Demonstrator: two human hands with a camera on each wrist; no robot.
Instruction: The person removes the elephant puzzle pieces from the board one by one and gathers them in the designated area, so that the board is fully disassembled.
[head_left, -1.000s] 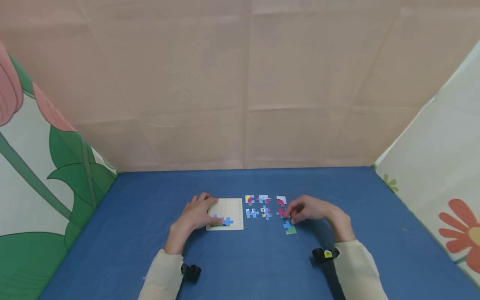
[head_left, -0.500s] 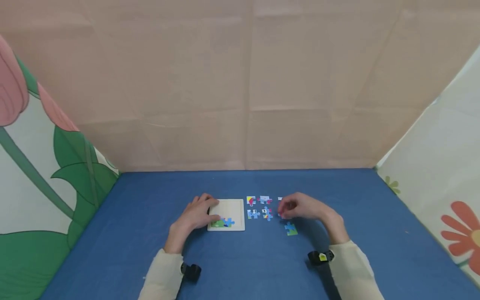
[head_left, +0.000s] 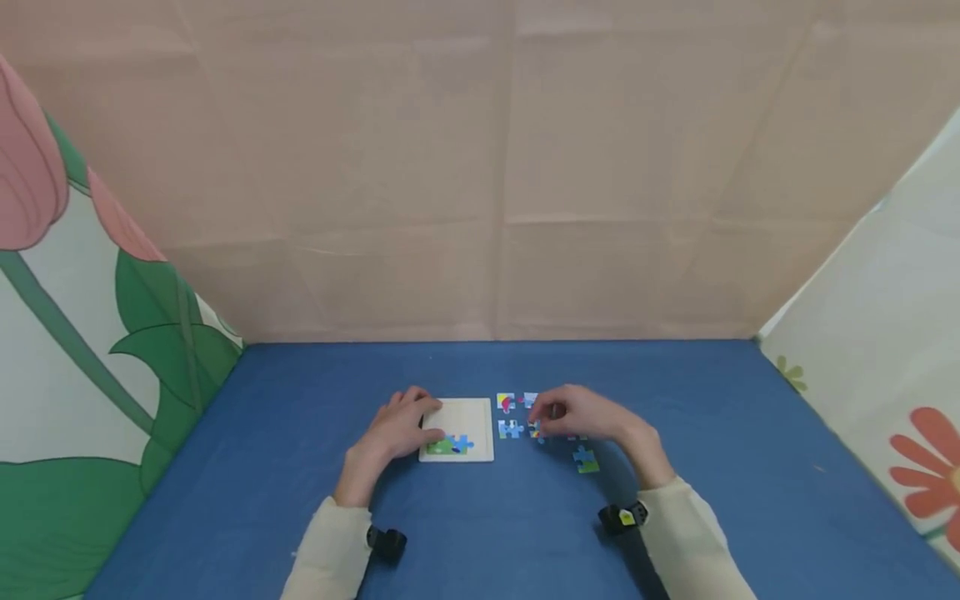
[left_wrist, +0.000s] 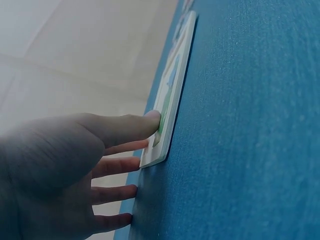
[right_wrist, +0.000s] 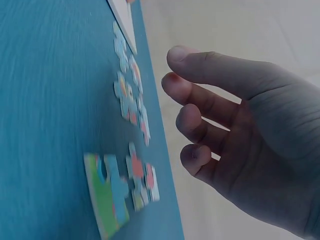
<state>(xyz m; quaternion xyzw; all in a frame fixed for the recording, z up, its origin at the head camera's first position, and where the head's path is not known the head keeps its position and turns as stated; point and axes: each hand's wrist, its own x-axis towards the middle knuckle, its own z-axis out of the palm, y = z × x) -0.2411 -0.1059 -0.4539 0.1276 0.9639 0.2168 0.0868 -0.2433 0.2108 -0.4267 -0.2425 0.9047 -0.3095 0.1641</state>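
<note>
My left hand rests at the left side of a pale square puzzle board. In the left wrist view the thumb presses on joined green-and-blue puzzle pieces in the board's lower part; its other fingers are straight along the edge. My right hand hovers over the loose puzzle pieces right of the board. Its fingers are loosely bent, thumb and forefinger close together, and nothing shows between them in the right wrist view. Below that hand lies a green-and-blue piece. The hand partly hides other pieces in the head view.
Several loose pieces lie near the board, including a yellow-and-red one and a light-blue one. Red-patterned pieces lie farther right. A blue cloth covers the table; a beige sheet hangs behind.
My right hand has moved left over the loose pieces, from the red-patterned ones towards the board. The left hand stays on the board, and the head view has shifted slightly.
</note>
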